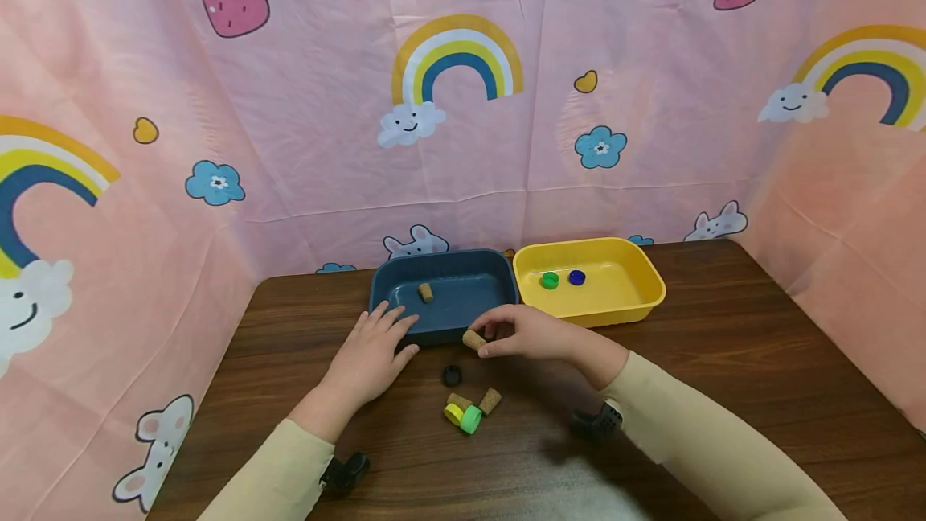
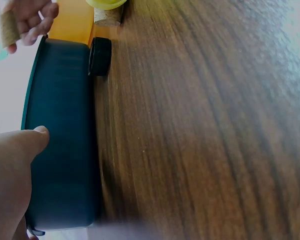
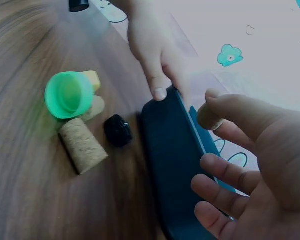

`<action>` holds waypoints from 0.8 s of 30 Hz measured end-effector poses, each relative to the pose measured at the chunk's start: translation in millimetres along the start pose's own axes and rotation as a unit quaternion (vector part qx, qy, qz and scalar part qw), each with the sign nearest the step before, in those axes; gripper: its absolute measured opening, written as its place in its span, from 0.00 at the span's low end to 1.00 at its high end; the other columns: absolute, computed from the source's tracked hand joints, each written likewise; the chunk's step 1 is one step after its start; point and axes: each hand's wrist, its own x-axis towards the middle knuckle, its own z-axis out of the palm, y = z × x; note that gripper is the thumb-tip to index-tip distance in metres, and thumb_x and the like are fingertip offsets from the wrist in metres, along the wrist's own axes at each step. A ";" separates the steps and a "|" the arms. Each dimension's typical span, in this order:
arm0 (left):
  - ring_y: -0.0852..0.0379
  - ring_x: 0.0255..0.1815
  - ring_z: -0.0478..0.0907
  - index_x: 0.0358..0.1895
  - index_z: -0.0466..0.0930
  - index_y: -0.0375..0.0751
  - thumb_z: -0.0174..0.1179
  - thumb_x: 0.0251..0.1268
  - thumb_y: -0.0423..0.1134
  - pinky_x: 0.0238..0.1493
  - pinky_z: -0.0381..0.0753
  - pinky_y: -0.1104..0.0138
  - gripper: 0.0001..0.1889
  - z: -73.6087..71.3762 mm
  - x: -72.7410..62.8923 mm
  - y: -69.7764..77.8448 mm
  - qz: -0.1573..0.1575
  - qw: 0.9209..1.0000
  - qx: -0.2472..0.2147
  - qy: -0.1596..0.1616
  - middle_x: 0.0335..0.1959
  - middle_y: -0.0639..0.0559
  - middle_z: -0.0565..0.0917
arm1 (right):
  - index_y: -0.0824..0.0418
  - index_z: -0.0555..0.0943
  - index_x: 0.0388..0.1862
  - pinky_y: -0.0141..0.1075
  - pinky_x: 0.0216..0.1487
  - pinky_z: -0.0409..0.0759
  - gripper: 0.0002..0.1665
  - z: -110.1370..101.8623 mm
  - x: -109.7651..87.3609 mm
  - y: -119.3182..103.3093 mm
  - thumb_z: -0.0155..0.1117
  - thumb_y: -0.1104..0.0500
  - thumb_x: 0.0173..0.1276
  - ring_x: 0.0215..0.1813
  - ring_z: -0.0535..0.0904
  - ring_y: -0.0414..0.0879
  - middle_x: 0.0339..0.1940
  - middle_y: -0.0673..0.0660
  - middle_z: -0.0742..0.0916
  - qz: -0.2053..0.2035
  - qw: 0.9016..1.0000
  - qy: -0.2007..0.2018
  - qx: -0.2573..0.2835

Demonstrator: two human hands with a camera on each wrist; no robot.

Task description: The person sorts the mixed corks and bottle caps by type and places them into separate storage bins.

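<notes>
My right hand (image 1: 531,332) pinches a cork (image 1: 473,340) between thumb and fingers, at the front rim of a dark blue tray (image 1: 456,308). Another cork (image 1: 426,293) lies inside that tray. Fingers spread and fairly straight, my left hand (image 1: 369,356) rests at the tray's near left corner; in the left wrist view its thumb lies against the tray's front wall. On the table in front of the tray is a black cap (image 1: 452,376). Nearer to me, a yellow cap (image 1: 453,414) and a light green cap (image 1: 471,420) lie against two corks (image 1: 490,401).
A yellow tray (image 1: 615,288) stands right beside the blue one, holding a green cap (image 1: 550,281) and a dark blue cap (image 1: 576,277). Both trays are near the back edge of the brown wooden table (image 1: 723,360). Printed pink cloth (image 1: 318,103) hangs behind and at both sides.
</notes>
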 end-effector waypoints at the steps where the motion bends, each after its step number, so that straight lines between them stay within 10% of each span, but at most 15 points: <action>1: 0.40 0.79 0.49 0.74 0.67 0.49 0.54 0.75 0.54 0.76 0.46 0.43 0.29 0.0 0.0 0.0 0.000 1.000 -0.002 0.000 0.75 0.44 0.63 | 0.49 0.82 0.59 0.37 0.47 0.80 0.21 -1.7 0.9 -1.0 0.69 0.49 0.68 0.46 0.76 0.45 0.44 0.50 0.82 0.004 1.000 0.003 0.005; 24: 0.41 0.80 0.48 0.74 0.66 0.49 0.54 0.74 0.55 0.77 0.45 0.44 0.30 -2.8 -0.6 0.7 -0.008 1.000 -0.003 -0.010 0.76 0.44 0.63 | 0.54 0.77 0.66 0.60 0.60 0.75 0.27 -39.4 54.6 -11.8 0.66 0.49 0.71 0.58 0.73 0.66 0.49 0.60 0.82 0.058 0.984 0.075 0.150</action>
